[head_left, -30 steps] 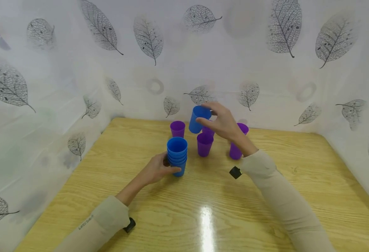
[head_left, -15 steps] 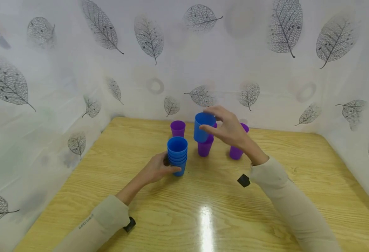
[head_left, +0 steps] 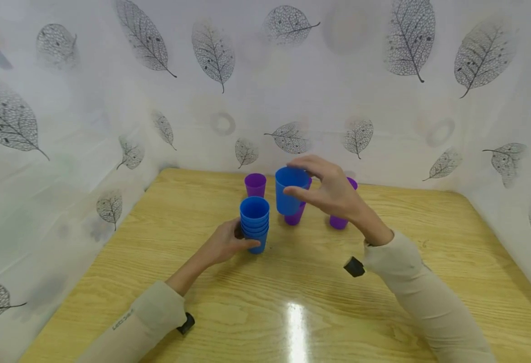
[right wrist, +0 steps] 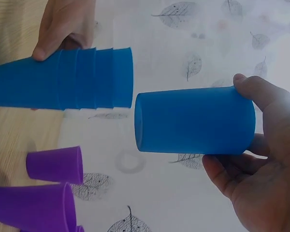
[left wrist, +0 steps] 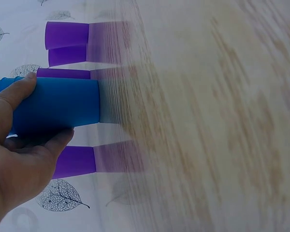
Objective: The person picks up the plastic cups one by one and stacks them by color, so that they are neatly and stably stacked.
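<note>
My left hand (head_left: 225, 244) grips a stack of nested blue cups (head_left: 255, 229) standing upright on the table, fingers and thumb round its lower part. A single blue cup (head_left: 287, 197) hangs in the air to the right of the stack, pinched near its rim between the thumb and fingers of my right hand (head_left: 333, 192). In the right wrist view the held cup's base (right wrist: 139, 122) is close to the stack's open top (right wrist: 123, 77). Purple cups stand behind: one at the back left (head_left: 255, 184), one (head_left: 294, 218) partly hidden by the held cup, one at the right (head_left: 339, 222).
Another purple cup (head_left: 309, 182) shows only as a sliver behind the held blue cup. The wooden table (head_left: 247, 302) ends at a leaf-patterned cloth (head_left: 201, 116) at the back and sides. Black devices (head_left: 354, 267) sit at both wrists.
My right hand has lowered the single blue cup and brought it nearer, covering more of the middle purple cups. My left hand and the stack have stayed in place.
</note>
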`<state>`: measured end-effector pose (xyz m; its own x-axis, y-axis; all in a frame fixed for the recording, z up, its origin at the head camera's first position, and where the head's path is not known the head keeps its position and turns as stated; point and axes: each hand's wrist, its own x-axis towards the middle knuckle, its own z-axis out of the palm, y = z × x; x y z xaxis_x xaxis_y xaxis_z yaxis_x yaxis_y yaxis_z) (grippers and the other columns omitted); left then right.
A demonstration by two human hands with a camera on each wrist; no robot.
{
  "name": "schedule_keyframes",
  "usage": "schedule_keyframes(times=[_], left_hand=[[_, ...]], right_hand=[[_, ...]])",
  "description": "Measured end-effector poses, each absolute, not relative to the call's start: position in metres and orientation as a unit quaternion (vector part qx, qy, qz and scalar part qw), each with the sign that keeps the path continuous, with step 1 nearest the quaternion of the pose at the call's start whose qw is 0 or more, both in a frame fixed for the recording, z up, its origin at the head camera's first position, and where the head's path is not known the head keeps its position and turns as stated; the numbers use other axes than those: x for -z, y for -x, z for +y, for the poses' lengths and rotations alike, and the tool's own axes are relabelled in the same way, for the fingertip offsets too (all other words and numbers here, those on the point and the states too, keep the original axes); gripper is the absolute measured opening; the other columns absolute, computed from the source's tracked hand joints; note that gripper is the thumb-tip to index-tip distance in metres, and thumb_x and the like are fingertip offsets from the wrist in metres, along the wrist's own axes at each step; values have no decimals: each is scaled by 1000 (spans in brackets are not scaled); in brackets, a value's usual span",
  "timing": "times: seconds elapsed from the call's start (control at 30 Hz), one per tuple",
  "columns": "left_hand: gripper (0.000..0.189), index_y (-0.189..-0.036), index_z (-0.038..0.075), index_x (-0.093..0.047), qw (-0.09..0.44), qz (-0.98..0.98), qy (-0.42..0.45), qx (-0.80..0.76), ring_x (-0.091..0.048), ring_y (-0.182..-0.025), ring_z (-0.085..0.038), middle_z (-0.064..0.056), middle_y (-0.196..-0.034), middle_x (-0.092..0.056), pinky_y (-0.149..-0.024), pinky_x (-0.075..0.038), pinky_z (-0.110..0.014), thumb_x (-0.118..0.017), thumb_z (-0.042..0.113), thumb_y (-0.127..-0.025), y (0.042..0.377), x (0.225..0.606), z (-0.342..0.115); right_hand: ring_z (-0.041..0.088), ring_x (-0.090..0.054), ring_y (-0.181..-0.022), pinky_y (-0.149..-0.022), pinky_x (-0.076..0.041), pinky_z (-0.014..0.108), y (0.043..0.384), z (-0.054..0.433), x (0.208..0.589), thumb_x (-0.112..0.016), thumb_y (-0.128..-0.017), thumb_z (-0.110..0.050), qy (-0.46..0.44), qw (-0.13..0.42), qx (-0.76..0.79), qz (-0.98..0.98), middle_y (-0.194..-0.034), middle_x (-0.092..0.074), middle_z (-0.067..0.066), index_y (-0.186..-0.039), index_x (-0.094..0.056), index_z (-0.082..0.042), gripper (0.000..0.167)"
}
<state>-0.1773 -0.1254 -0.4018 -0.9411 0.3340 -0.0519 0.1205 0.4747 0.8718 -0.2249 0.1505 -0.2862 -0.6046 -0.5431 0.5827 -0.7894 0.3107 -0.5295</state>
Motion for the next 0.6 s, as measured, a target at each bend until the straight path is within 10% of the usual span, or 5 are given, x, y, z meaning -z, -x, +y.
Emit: schedule_keyframes(times=[0.33, 0.6], left_hand=[[64, -148, -2, -46, 101, 851, -149, -493, -59, -128, -37, -21, -140, -60, -108, -49, -53, -77, 19, -95, 177, 402, -127], [65, -149, -2, -44, 100, 852, -158, -489, -58, -130, -39, -22, -142, -58, -109, -47, -55, -76, 20, -96, 176, 402, -128]], right_hand=[[30, -56, -133, -110, -47, 46, 219, 132, 272, -85, -87, -26, -448, 149, -409, -781, -138, -64, 16, -134, -66, 1, 57], [24, -67, -108, -87, -59, 37, 223, 116, 272, -82, -90, -35, -474, 140, -430, -756, -135, -64, 15, -134, -66, 1, 59]])
